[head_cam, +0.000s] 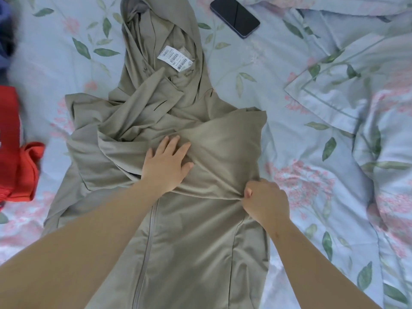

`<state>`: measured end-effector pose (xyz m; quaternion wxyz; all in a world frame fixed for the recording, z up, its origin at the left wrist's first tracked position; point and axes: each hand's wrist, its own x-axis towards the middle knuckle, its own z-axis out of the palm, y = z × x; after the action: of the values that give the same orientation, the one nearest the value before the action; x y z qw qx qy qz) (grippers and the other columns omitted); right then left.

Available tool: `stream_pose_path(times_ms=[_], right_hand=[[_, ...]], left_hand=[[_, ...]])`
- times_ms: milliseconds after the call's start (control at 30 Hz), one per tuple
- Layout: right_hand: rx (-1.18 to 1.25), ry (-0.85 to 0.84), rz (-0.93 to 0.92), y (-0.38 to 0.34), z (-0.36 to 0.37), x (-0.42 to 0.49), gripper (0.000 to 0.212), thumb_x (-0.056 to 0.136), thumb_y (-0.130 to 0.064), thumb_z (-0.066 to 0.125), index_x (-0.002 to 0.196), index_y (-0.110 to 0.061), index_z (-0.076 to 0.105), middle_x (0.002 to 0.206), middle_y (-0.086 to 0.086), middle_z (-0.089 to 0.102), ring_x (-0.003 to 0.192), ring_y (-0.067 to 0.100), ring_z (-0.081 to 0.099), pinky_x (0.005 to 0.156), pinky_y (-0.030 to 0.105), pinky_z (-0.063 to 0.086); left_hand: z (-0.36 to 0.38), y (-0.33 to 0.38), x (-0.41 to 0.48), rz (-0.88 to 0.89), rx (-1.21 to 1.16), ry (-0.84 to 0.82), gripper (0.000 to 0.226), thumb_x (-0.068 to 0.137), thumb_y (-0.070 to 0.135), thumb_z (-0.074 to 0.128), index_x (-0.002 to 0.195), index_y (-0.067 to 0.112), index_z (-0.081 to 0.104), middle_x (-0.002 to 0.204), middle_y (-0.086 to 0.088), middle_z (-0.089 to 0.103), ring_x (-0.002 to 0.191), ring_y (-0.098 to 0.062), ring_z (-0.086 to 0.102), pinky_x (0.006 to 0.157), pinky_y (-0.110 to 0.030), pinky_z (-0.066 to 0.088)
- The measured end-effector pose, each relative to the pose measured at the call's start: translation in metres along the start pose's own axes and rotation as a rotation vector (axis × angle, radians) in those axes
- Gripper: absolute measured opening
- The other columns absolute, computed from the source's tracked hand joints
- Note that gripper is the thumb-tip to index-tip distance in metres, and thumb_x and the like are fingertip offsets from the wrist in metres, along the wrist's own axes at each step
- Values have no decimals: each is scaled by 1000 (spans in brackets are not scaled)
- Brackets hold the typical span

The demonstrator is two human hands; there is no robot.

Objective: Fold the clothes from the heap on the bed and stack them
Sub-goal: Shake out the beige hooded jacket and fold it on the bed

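Right hand, lower centre-right of frame: fingers curled tight, pinching a gathered fold of the khaki-green hooded zip jacket of smooth thin fabric at its right edge. Creases radiate from the pinch toward the middle of the garment.

Left hand, centre of frame: fingers spread, palm pressed flat on the jacket's chest, just left of the pinched fold. Holds nothing; weighs the cloth down.

Jacket lies spread on the pale blue bedsheet printed with pink flowers and green leaves, filling the middle of the frame. Hood points to the top edge. Zip runs down from under the left wrist to the bottom edge. Sleeves are folded and crossed over the chest, bunched at centre-left. White paper tag with barcodes sits inside the hood opening, upper centre.

Black smartphone, screen up, lies on the sheet at top, right of the hood, apart from it. Orange-red garment lies at the left edge, beside the jacket. Dark blue cloth shows in the upper left corner, blurred. Matching floral pillowcase lies rumpled at upper right.
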<state>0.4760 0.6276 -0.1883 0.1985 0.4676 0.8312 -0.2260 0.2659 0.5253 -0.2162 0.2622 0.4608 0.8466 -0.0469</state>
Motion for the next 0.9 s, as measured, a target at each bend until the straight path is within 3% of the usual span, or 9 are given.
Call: stream_pose_path(times_ms=[100, 167, 233, 367, 433, 500, 567, 700, 900], right_hand=[[191, 278, -220, -41, -5, 11, 21, 80, -13, 59, 100, -14, 65, 97, 8, 57, 89, 30, 50, 73, 31, 33], [389, 133, -285, -75, -4, 23, 37, 84, -16, 57, 122, -18, 58, 118, 6, 54, 107, 27, 49, 83, 31, 35], [492, -145, -203, -99, 5, 36, 51, 89, -22, 52, 139, -25, 40, 140, 0, 37, 125, 24, 35, 98, 32, 32], [216, -214, -133, -113, 24, 50, 64, 87, -30, 51, 145, -30, 24, 151, -5, 15, 133, 28, 19, 108, 42, 28], [177, -216, -113, -114, 27, 52, 66, 86, -34, 51, 145, -32, 21, 151, -5, 13, 134, 27, 18, 109, 43, 27], [157, -195, -96, -115, 29, 53, 67, 85, -36, 52, 144, -33, 20, 150, -5, 13, 134, 27, 18, 109, 44, 28], [119, -178, -83, -117, 32, 53, 69, 84, -37, 53, 144, -33, 18, 151, -4, 12, 134, 28, 18, 108, 45, 28], [66, -153, -58, -121, 40, 50, 71, 86, -44, 50, 145, -33, 13, 153, -3, 8, 136, 28, 16, 110, 46, 25], [-86, -149, -65, -126, 46, 42, 78, 89, -47, 48, 150, -30, 2, 156, 0, -2, 140, 30, 11, 110, 47, 21]], left_hand=[[-10, -15, -13, 27, -183, 316, 33, 94, 22, 52, 126, 18, 57, 136, -7, 49, 130, -29, 40, 100, -44, 34], [-16, -28, -18, -68, -156, 564, 22, 87, 9, 60, 106, 14, 69, 123, -10, 58, 117, -36, 49, 92, -47, 36], [-25, -45, -13, -238, -152, 666, 25, 87, 8, 58, 108, 16, 67, 131, -9, 53, 121, -37, 43, 95, -49, 31], [-50, -84, 12, -523, -276, 536, 48, 89, 18, 56, 135, 23, 42, 145, -7, 36, 128, -33, 36, 99, -47, 28], [-60, -101, 21, -573, -464, 384, 46, 89, 22, 58, 133, 22, 43, 129, -7, 52, 116, -31, 49, 85, -40, 37], [-69, -110, 24, -500, -497, 257, 20, 89, 23, 58, 108, 17, 60, 95, -4, 64, 96, -28, 59, 69, -31, 41], [-79, -116, 18, -486, -638, 373, 12, 90, 22, 55, 88, 14, 65, 73, 2, 60, 75, -19, 58, 58, -24, 39], [-93, -139, -17, -668, -1519, 900, 18, 92, 14, 49, 74, 16, 52, 72, 0, 54, 56, -7, 55, 54, -23, 51], [-70, -153, -53, -685, -1581, 634, 22, 95, 22, 53, 76, 15, 47, 66, -2, 47, 57, -14, 53, 59, -30, 52]])
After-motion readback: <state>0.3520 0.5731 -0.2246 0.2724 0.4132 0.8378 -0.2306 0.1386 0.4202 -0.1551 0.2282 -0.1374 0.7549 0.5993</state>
